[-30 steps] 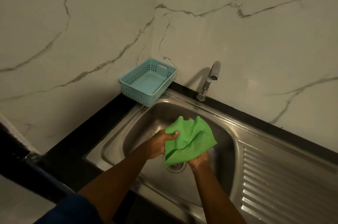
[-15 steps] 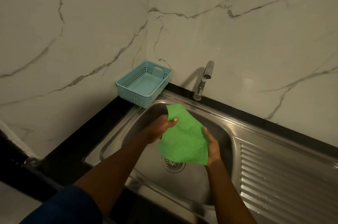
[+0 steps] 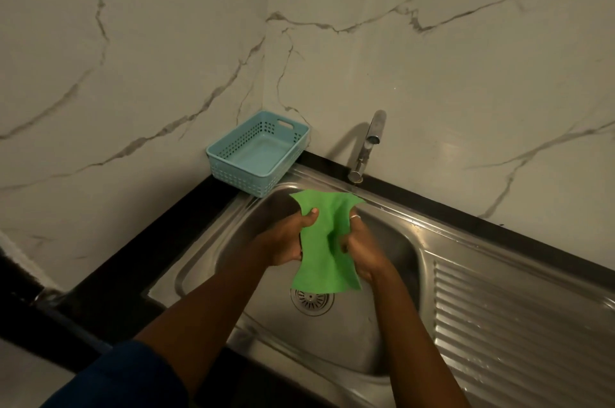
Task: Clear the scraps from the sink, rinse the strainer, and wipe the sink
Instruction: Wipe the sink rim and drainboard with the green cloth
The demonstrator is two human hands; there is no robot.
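Observation:
A green cloth [image 3: 324,241] hangs above the steel sink [image 3: 213,258], bunched at its middle. My left hand [image 3: 288,241] grips its left side, thumb on the front. On the other side my right hand [image 3: 361,249] grips the cloth's right edge; a ring shows on one finger. Below the cloth's lower edge sits the round strainer [image 3: 312,301] in the drain, partly covered by the cloth. No scraps show in the basin.
A light blue perforated basket [image 3: 258,154] stands in the back left corner of the black counter [image 3: 133,258]. The tap [image 3: 367,144] rises behind the sink, no water visibly running. A ribbed draining board [image 3: 515,324] lies to the right. Marble walls close in behind.
The cloth went from crumpled to spread out, and is now gathered at its middle between both hands. The hands have risen a little over the basin.

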